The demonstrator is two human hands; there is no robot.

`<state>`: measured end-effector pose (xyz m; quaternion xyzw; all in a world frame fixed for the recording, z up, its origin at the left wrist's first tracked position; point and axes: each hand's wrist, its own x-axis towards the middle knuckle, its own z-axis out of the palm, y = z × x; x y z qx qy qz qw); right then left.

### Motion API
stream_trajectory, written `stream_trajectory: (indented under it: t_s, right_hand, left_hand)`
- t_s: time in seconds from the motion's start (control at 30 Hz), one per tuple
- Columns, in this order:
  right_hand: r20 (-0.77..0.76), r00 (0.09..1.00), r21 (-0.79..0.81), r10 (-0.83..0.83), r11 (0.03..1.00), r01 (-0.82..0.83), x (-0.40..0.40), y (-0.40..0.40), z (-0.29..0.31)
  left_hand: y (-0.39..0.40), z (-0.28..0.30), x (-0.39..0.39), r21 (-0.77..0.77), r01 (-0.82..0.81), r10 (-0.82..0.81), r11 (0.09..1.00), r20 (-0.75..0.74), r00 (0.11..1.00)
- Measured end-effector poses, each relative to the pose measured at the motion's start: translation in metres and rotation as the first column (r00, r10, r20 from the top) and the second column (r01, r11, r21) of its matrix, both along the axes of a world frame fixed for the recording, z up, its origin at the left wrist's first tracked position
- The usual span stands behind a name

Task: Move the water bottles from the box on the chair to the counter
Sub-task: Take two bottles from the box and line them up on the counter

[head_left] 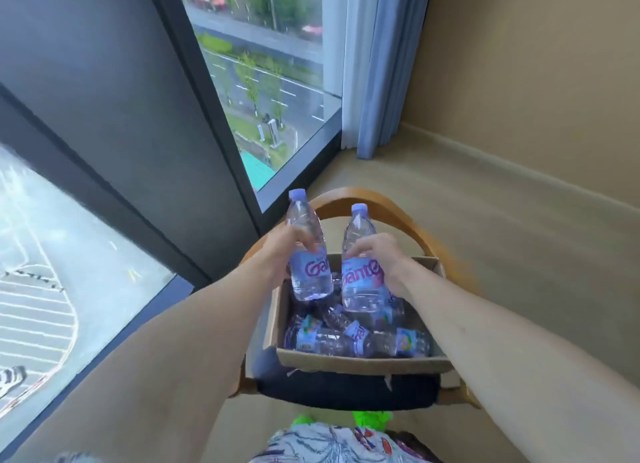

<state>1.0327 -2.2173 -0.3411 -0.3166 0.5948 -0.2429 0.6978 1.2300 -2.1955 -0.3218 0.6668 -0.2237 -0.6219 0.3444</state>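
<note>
While each hand grips 1 bottle upright above the box (pixel 360 360), the step in hand looks like the lift-out. The left hand (pixel 282 251) has its fingers curled round the left bottle (pixel 309 254) at the label's top edge; the right hand (pixel 377 258) wraps the right bottle (pixel 360 265) the same way. Both bottles hang clear over the box's far half, close but apart. Several more bottles (pixel 332 341) lie flat inside the box, which sits on the chair (pixel 349 199). No counter shows near the box, so the next move probably calls for turning away and carrying both, keeping them upright and not knocking together.
</note>
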Motion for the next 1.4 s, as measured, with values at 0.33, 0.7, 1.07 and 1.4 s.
stream_trajectory:
  t_s: [0.33, 0.7, 1.07, 1.4]
  right_hand:
    - [0.289, 0.899, -0.245, 0.330, 0.933, -0.264, 0.050, -0.030, 0.116]
    - [0.166, 0.728, -0.364, 0.666, 0.727, -0.582, 0.115, -0.019, 0.176]
    - [0.111, 0.328, -0.436, 0.938, 0.342, -0.832, 0.197, 0.121, 0.215]
    - [0.108, -0.119, -0.524, 0.987, -0.045, -0.851, 0.209, 0.351, 0.243]
  left_hand:
    - [0.012, 0.123, 0.022, -0.197, -0.138, 0.085, 0.971, -0.254, 0.963]
    - [0.090, 0.185, 0.044, -0.367, -0.524, 0.580, 0.769, 0.054, 0.813]
    - [0.287, 0.230, 0.062, -0.488, -0.791, 0.926, 0.369, 0.126, 0.355]
    - [0.525, 0.250, -0.013, -0.507, -0.862, 0.994, 0.008, 0.100, -0.050]
